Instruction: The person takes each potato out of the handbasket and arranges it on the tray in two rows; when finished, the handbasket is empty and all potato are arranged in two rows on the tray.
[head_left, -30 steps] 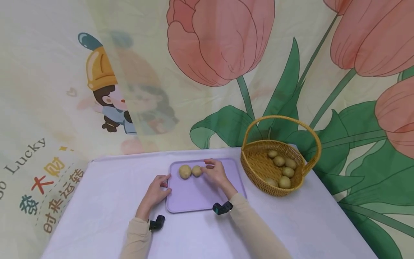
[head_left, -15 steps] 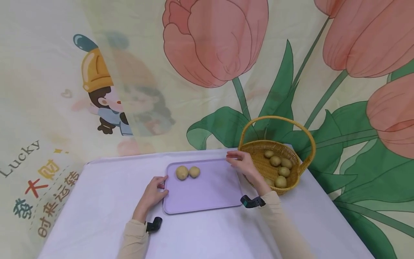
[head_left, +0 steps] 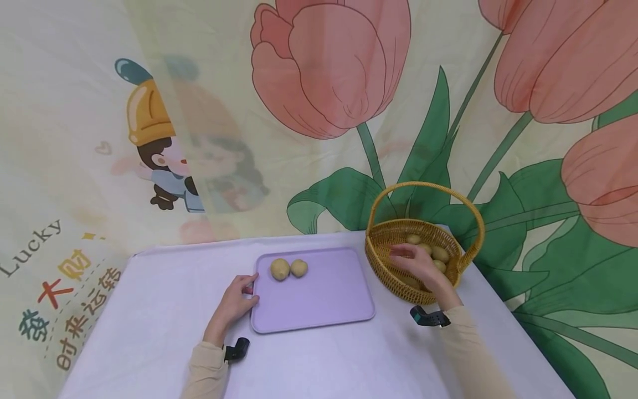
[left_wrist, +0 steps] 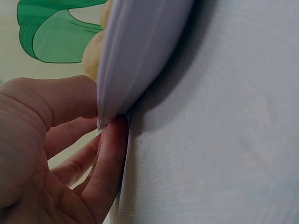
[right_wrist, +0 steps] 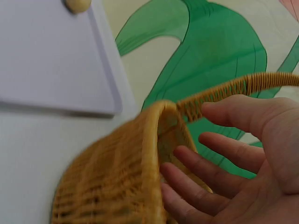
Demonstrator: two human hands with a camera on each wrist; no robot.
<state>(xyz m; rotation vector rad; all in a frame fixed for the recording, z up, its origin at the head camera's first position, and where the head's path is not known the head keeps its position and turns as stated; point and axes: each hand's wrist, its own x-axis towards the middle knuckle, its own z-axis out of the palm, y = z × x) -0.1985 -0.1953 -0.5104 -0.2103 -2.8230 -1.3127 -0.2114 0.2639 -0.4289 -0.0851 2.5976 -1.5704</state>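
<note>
My left hand (head_left: 233, 302) holds the left edge of the light purple tray (head_left: 314, 302). In the left wrist view the thumb touches the rim and one fingertip (left_wrist: 116, 128) sits between rim and tablecloth. Two potatoes, a larger one (head_left: 280, 270) and a smaller one (head_left: 299, 268), lie side by side near the tray's back left corner. Over the wicker basket (head_left: 384, 277) is my right hand (head_left: 418, 265), its fingers spread and holding nothing. Several potatoes (head_left: 440, 254) lie in the basket, partly hidden by the hand.
The basket stands right of the tray, its tall handle (head_left: 426, 184) arching above the opening. A white cloth (head_left: 309, 366) covers the table. Behind it hangs a backdrop (head_left: 331, 72) printed with tulips.
My right hand has let go of the smaller potato on the tray and moved right, over the basket. The left hand has stayed at the tray's edge.
</note>
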